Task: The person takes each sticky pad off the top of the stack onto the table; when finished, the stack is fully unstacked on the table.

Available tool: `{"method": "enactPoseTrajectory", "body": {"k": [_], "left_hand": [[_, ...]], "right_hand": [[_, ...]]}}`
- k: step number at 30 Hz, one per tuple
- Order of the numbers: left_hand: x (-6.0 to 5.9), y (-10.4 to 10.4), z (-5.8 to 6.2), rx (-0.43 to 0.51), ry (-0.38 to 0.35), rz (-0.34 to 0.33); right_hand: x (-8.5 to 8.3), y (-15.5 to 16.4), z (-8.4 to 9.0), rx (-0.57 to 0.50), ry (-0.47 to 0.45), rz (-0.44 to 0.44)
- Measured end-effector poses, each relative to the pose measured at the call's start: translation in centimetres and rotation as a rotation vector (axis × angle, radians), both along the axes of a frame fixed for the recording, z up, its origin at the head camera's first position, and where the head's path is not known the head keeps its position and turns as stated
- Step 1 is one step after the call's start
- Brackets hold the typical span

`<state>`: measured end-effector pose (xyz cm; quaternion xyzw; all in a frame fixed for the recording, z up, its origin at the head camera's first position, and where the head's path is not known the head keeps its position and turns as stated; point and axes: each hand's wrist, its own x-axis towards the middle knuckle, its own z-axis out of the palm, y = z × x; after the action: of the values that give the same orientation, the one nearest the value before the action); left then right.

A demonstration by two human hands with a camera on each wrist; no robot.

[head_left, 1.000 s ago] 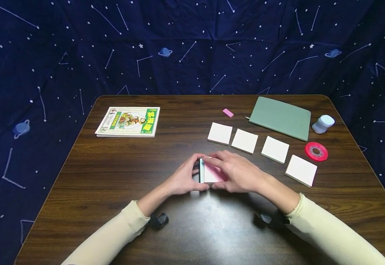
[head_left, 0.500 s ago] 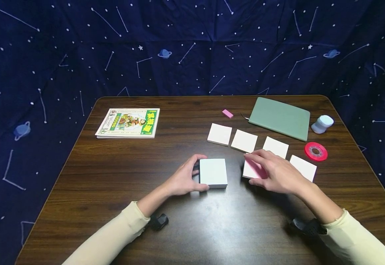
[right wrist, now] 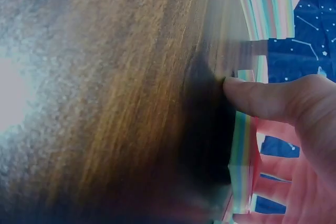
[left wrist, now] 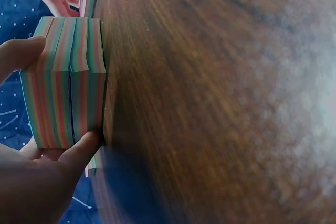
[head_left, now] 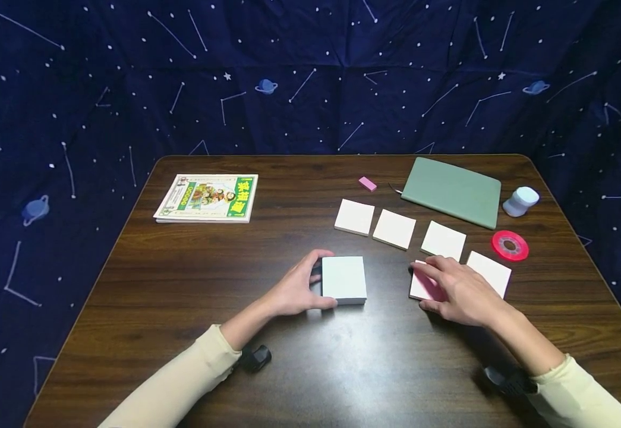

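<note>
A thick stack of sticky note pads [head_left: 344, 277] with a pale top sits mid-table. My left hand [head_left: 295, 289] grips its left side, thumb at the near edge and fingers at the far one; striped coloured edges of the stack [left wrist: 63, 98] show in the left wrist view. To the right, my right hand [head_left: 466, 291] holds a single pink-topped sticky note pad [head_left: 424, 284] low at the table, between thumb and fingers. In the right wrist view its banded edge [right wrist: 240, 150] is visible beside the thumb. Whether the pad's underside touches the wood is hidden.
Several white-topped pads [head_left: 354, 216] lie in a slanting row behind and beside my right hand. Beyond them are a pink eraser [head_left: 367, 183], a green notebook [head_left: 451, 191], a white container [head_left: 521, 201] and a red tape roll [head_left: 510, 245]. Booklets [head_left: 207, 198] lie back left.
My right hand has taken the pink-topped pad off the stack and carried it right, then slightly nearer and lower. The left hand has stayed at the stack.
</note>
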<state>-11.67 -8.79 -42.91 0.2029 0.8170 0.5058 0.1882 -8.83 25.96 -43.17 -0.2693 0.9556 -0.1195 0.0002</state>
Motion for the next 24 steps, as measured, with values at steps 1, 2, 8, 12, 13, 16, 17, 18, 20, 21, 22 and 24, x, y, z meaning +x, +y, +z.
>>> {"method": "enactPoseTrajectory", "body": {"k": [1, 2, 8, 12, 13, 16, 17, 18, 20, 21, 22, 24], "left_hand": [[0.0, 0.0, 0.0, -0.001, 0.001, 0.001], [0.0, 0.0, 0.0, 0.000, 0.000, 0.001], [0.0, 0.1, 0.0, -0.004, -0.007, -0.004], [-0.1, 0.1, -0.1, -0.007, 0.002, -0.005], [-0.1, 0.1, -0.1, -0.009, 0.003, -0.006], [-0.2, 0.1, -0.1, -0.015, 0.002, -0.006], [-0.2, 0.1, -0.1, -0.020, 0.000, -0.007], [-0.2, 0.1, -0.1, -0.022, -0.003, -0.006], [-0.2, 0.1, 0.0, -0.023, -0.006, -0.010], [-0.2, 0.0, 0.0, -0.023, -0.007, -0.011], [-0.2, 0.0, 0.0, -0.023, -0.008, -0.015], [-0.2, 0.0, 0.0, -0.019, -0.009, -0.022]], "right_hand": [[0.0, 0.0, 0.0, 0.001, -0.002, -0.001], [0.0, 0.0, 0.0, 0.004, -0.003, -0.001], [0.1, 0.0, 0.4, 0.031, -0.043, -0.007], [-0.1, -0.3, 0.9, 0.050, -0.044, -0.006], [-0.1, -0.4, 1.1, 0.049, -0.038, -0.004], [-0.5, -1.0, 2.0, 0.031, -0.009, 0.013], [-0.6, -1.3, 2.3, 0.022, 0.000, 0.021], [-0.7, -1.7, 2.7, 0.009, 0.011, 0.033], [-1.1, -2.8, 3.4, -0.023, 0.027, 0.069], [-1.2, -3.4, 3.7, -0.040, 0.032, 0.090], [-1.4, -4.1, 4.0, -0.058, 0.032, 0.110], [-1.7, -5.5, 4.5, -0.095, 0.023, 0.154]]}}
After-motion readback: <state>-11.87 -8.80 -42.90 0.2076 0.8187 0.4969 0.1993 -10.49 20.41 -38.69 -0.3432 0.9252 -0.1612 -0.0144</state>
